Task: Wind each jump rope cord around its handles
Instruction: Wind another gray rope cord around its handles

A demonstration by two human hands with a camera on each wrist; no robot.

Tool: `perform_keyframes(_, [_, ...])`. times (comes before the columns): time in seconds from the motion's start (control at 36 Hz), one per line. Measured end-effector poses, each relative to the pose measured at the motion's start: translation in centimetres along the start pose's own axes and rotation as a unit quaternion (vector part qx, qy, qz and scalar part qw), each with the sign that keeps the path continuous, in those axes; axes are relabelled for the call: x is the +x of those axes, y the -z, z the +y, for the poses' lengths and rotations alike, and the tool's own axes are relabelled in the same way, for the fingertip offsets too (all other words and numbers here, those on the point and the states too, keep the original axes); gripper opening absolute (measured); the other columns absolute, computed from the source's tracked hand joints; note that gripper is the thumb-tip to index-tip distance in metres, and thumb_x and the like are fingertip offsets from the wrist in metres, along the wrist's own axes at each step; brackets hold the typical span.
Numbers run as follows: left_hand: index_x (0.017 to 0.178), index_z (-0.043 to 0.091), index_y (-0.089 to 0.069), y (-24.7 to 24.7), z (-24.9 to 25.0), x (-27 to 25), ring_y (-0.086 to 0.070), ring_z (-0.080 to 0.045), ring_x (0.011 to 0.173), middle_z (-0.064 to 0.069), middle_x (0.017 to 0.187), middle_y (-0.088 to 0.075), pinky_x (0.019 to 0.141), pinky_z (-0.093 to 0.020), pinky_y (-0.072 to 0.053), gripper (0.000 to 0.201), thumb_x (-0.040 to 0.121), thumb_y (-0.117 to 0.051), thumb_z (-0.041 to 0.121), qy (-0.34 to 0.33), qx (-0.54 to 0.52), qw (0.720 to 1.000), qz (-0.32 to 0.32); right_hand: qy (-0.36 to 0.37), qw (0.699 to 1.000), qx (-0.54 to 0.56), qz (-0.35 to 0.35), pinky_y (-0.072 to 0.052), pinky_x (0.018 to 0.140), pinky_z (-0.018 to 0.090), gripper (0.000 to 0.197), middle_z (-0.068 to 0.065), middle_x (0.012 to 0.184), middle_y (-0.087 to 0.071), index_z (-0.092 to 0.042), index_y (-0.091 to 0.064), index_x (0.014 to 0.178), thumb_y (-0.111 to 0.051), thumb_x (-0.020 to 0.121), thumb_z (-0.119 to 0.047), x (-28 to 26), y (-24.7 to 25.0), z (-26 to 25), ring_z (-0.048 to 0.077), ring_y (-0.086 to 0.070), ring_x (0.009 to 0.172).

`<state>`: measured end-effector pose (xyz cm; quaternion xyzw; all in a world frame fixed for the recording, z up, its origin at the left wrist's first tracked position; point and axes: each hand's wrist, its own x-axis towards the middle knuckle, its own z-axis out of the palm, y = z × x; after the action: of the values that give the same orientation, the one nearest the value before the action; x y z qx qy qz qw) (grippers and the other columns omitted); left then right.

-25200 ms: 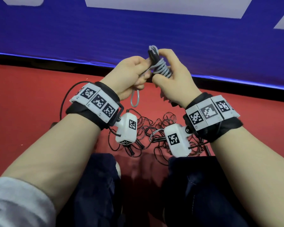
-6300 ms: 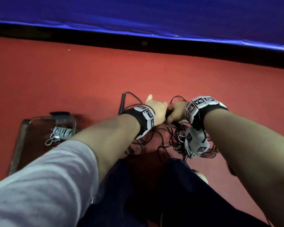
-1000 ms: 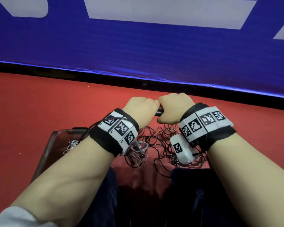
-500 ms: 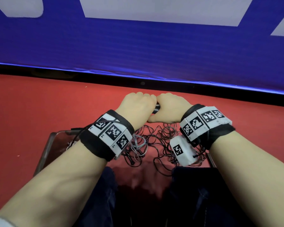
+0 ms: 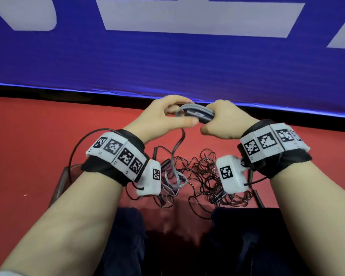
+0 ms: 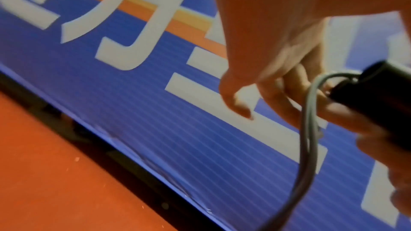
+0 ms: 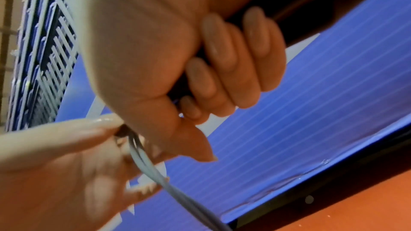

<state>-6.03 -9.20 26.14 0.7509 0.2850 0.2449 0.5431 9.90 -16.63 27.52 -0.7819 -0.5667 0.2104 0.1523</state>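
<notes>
The grey jump rope cord [image 5: 195, 110] is held up in front of the person, above the red floor [image 5: 38, 140], looped over the pair of black handles [image 5: 202, 117] that lie side by side; from the loop a doubled grey strand drops to a loose grey coil on the floor between the knees. The cord looks thin, light and springy, judging by the curls it holds, so it will likely want to uncoil and slide along the smooth handles unless each turn is pulled snug and pinned with a thumb. The handles look rigid and light, the sensible place to take hold, gripped at one end so the free length stays open for wrapping. The right hand [image 5: 225, 120] does just that: its grip is a closed fist round both handles, fingers curled under them in the right wrist view. The left hand [image 5: 163, 118] has a narrow grip, thumb and fingertips pinching the doubled cord close to the handle ends. Below, a tangle of dark wiry jump ropes [image 5: 209, 176] with slim black handles lies just beside the grey coil; the strands may snag each other as slack is drawn up. A tray edge [image 5: 60, 182] shows by the left forearm, and a blue banner [image 5: 167, 62] stands behind.
</notes>
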Motion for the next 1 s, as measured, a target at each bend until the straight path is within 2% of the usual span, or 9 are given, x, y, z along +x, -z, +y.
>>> perform_keyframes(0.14, [0.093, 0.01, -0.067, -0.6, 0.9, 0.4, -0.061, -0.017, 0.065, -0.002, 0.074, -0.061, 0.075, -0.03, -0.053, 0.021, 0.096, -0.057, 0.029, 0.009, -0.129, 0.991, 0.039, -0.003, 0.998, 0.045, 0.031, -0.032, 0.044, 0.023, 0.028, 0.0, 0.054, -0.046, -0.016, -0.046, 0.063, -0.07, 0.075, -0.012, -0.2, 0.7, 0.1, 0.017, -0.042, 0.044])
perform_keyframes(0.33, [0.111, 0.013, -0.069, -1.3, 0.6, 0.4, -0.038, -0.01, 0.05, 0.009, 0.081, -0.067, 0.061, -0.025, -0.045, 0.022, 0.098, -0.052, 0.019, 0.02, -0.156, 0.985, 0.069, 0.001, 0.997, 0.027, 0.069, -0.039, 0.048, 0.025, 0.019, 0.002, 0.059, -0.053, -0.017, -0.05, 0.066, -0.067, 0.074, -0.015, -0.2, 0.3, -0.3, 0.021, -0.05, 0.05])
perform_keyframes(0.44, [0.102, 0.014, -0.071, -1.5, 0.6, 0.4, -0.036, -0.008, 0.049, 0.006, 0.092, -0.071, 0.06, -0.022, -0.045, 0.017, 0.096, -0.056, 0.014, 0.032, -0.215, 0.971, 0.098, -0.009, 0.996, 0.034, 0.086, -0.036, 0.046, 0.024, 0.021, 0.001, 0.059, -0.05, -0.017, -0.049, 0.065, -0.068, 0.074, -0.017, -0.2, 0.1, -0.5, 0.019, -0.048, 0.05])
perform_keyframes(0.56, [0.093, 0.007, -0.063, -1.8, 0.7, 0.6, -0.031, -0.005, 0.043, -0.001, 0.081, -0.07, 0.054, -0.019, -0.044, 0.01, 0.095, -0.058, 0.014, 0.06, -0.299, 0.944, 0.126, -0.013, 0.992, 0.085, 0.095, -0.035, 0.046, 0.025, 0.022, 0.0, 0.059, -0.048, -0.015, -0.048, 0.065, -0.068, 0.075, -0.016, -0.1, 0.2, -1.0, 0.019, -0.045, 0.051])
perform_keyframes(0.69, [0.078, 0.01, -0.059, -2.1, 0.5, 0.9, -0.03, -0.005, 0.042, -0.01, 0.086, -0.065, 0.053, -0.019, -0.043, 0.02, 0.097, -0.055, 0.017, 0.064, -0.346, 0.926, 0.132, -0.017, 0.988, 0.123, 0.089, -0.035, 0.045, 0.023, 0.025, 0.0, 0.059, -0.047, -0.016, -0.047, 0.065, -0.069, 0.075, -0.015, -0.1, 0.2, -1.2, 0.017, -0.044, 0.049])
perform_keyframes(0.78, [0.061, 0.014, -0.071, -2.7, 0.5, 0.9, -0.033, -0.004, 0.043, -0.005, 0.08, -0.066, 0.05, -0.016, -0.043, 0.044, 0.099, -0.049, 0.013, 0.068, -0.434, 0.893, 0.098, -0.02, 0.985, 0.145, 0.087, -0.033, 0.042, 0.021, 0.028, -0.001, 0.058, -0.046, -0.017, -0.045, 0.063, -0.07, 0.075, -0.015, 0.0, 0.0, -1.3, 0.015, -0.042, 0.046])
perform_keyframes(0.83, [0.063, 0.011, -0.072, -3.1, 0.5, 1.0, -0.036, -0.003, 0.045, -0.003, 0.075, -0.064, 0.048, -0.014, -0.041, 0.044, 0.1, -0.047, 0.013, 0.069, -0.476, 0.873, 0.081, -0.025, 0.984, 0.153, 0.092, -0.033, 0.038, 0.019, 0.027, 0.0, 0.057, -0.045, -0.016, -0.044, 0.064, -0.069, 0.075, -0.013, 0.1, -0.1, -1.3, 0.015, -0.041, 0.043])
perform_keyframes(0.92, [0.094, 0.001, -0.057, -3.4, 0.3, 1.3, -0.037, -0.006, 0.042, -0.004, 0.063, -0.047, 0.047, -0.02, -0.042, 0.025, 0.102, -0.046, 0.023, 0.088, -0.407, 0.904, 0.096, -0.031, 0.981, 0.159, 0.112, -0.034, 0.041, 0.023, 0.022, 0.001, 0.057, -0.046, -0.015, -0.045, 0.065, -0.064, 0.073, -0.008, 0.2, -0.1, -1.3, 0.018, -0.041, 0.043])
perform_keyframes(1.0, [0.101, 0.002, -0.055, -4.3, -0.2, 1.5, -0.035, -0.011, 0.035, -0.004, 0.052, -0.047, 0.046, -0.024, -0.041, 0.044, 0.102, -0.037, 0.042, 0.111, -0.186, 0.97, 0.111, -0.041, 0.981, 0.136, 0.135, -0.036, 0.046, 0.024, 0.017, 0.002, 0.057, -0.048, -0.015, -0.047, 0.065, -0.06, 0.072, -0.007, 0.5, -0.1, -0.9, 0.021, -0.044, 0.046])
